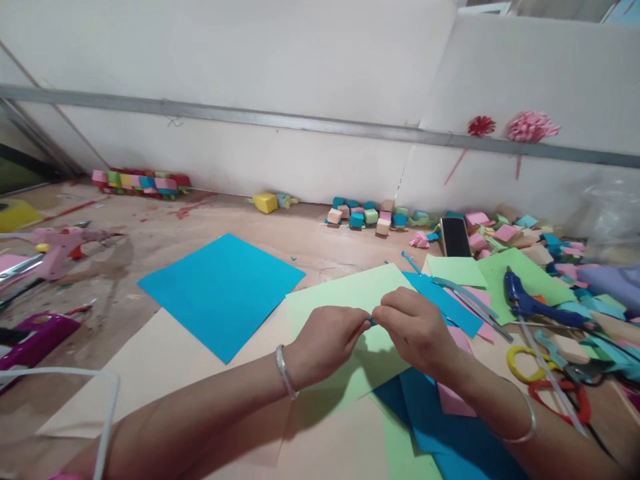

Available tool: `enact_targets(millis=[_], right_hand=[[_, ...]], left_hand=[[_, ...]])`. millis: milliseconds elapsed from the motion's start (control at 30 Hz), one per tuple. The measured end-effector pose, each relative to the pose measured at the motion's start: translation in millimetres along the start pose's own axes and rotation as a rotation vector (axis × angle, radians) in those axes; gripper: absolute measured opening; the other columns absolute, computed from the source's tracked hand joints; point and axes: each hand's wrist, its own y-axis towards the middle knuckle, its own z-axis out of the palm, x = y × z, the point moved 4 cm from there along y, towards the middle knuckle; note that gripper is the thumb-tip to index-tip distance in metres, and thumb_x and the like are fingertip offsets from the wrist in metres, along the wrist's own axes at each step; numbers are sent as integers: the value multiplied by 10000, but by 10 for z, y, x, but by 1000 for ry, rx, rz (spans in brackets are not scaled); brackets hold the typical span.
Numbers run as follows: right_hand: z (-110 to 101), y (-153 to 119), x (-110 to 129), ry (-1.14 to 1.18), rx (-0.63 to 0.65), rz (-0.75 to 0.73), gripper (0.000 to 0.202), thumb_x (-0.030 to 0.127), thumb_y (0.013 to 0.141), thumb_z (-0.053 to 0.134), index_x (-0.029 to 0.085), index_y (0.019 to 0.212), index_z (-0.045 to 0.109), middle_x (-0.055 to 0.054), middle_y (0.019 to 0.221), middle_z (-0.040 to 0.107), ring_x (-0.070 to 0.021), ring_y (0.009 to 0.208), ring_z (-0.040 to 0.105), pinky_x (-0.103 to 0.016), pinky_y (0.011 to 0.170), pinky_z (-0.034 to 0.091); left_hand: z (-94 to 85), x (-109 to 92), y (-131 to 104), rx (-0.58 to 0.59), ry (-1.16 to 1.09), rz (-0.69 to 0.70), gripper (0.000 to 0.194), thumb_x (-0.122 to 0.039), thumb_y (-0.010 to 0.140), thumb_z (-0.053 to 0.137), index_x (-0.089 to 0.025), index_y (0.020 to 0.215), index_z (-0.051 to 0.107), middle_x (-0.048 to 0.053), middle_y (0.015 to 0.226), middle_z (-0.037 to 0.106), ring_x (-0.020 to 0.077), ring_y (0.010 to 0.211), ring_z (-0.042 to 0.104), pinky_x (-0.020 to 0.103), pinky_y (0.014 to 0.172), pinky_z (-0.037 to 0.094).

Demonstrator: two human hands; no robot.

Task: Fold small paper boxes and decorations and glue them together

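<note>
My left hand (pixel 327 341) and my right hand (pixel 417 328) meet fingertip to fingertip near the middle of the view. Between them they pinch a small piece of blue paper (pixel 371 321), mostly hidden by the fingers. Below lies a light green paper sheet (pixel 345 293), with my hands just over it. To the left a square blue sheet (pixel 225 293) rests partly on a large cream sheet (pixel 165 360). More blue sheets (pixel 450 433) stick out under my right forearm, and blue and pink strips lie beside that hand.
On the right are a blue glue gun (pixel 535 303), scissors with red and yellow handles (pixel 560 387), a phone (pixel 455 237) and a heap of paper blocks (pixel 505 233). A pink glue gun (pixel 57 250) and a purple tool (pixel 40 337) lie left. Paper cubes (pixel 370 217) line the wall.
</note>
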Motion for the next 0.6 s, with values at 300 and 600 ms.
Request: enact_targets(millis=[300, 600], right_hand=[[153, -217, -627, 764, -322, 969, 185, 341, 735, 743, 176, 790, 678, 0, 637, 657, -133, 549, 614, -273, 559, 518], [441, -249, -329, 1060, -230, 1090, 321, 375, 645, 808, 148, 801, 644, -26, 641, 705, -156, 591, 679, -282, 649, 563]], left_hand=[[-226, 431, 129, -493, -710, -355, 660, -370, 660, 793, -165, 1237, 546, 140, 1199, 629, 251, 1064, 614, 368, 857, 526], [135, 254, 93, -150, -899, -495, 164, -295, 744, 661, -135, 734, 695, 32, 672, 667, 120, 602, 568, 218, 532, 440]])
